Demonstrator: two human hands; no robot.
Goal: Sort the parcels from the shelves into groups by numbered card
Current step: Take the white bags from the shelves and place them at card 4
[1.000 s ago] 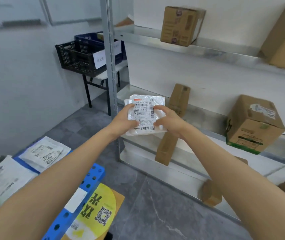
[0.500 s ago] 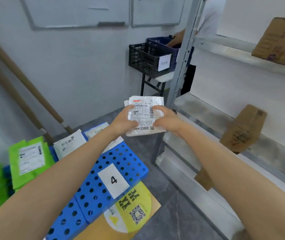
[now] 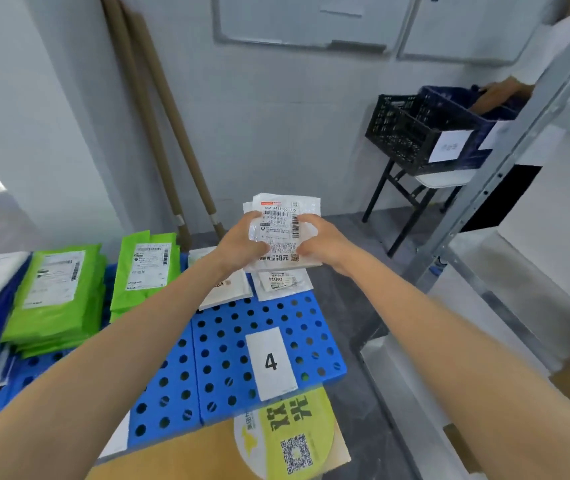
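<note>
Parcel in a white plastic mailer (image 3: 285, 233) is being held in mid-air, label facing the wearer, just above the far end of a blue perforated board (image 3: 228, 341). The person's left hand (image 3: 242, 240) is gripping its left edge and the right hand (image 3: 321, 242) its right edge, fingers curled round it, probably to keep the label flat and readable. Directly below, two flat white parcels (image 3: 282, 282) are lying side by side beyond a card numbered 4 (image 3: 271, 363), so this looks like the group being weighed for it. Bare board is showing between card and parcels. Green mailer stacks (image 3: 145, 265) are crowding the left side; on the right the board is ending at grey floor, near a metal shelf upright (image 3: 505, 168).
</note>
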